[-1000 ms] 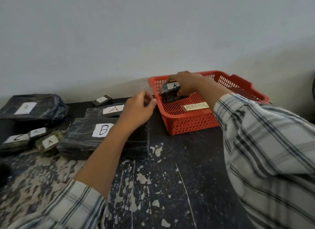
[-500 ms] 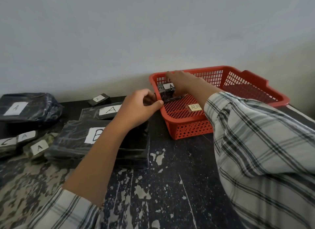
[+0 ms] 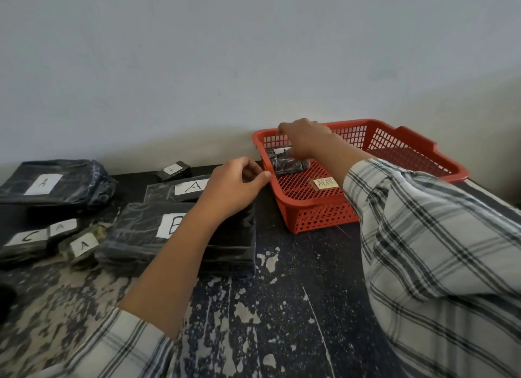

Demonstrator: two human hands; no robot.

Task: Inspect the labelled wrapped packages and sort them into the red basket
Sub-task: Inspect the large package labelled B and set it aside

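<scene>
Against the red basket's (image 3: 318,214) far-left corner the small wrapped package (image 3: 287,165) lies crosswise, directly under the right hand (image 3: 306,139); whether those fingers grip it is unclear. Just outside the basket's left wall hovers the left hand (image 3: 234,189), loosely curled, empty.

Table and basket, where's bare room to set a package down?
Bare table lies between the sleeves, before the B package and the basket. Inside the basket, mesh right of the small package in the right hand looks free, though the arm hides part. The table's left is crowded with labelled packages.
</scene>
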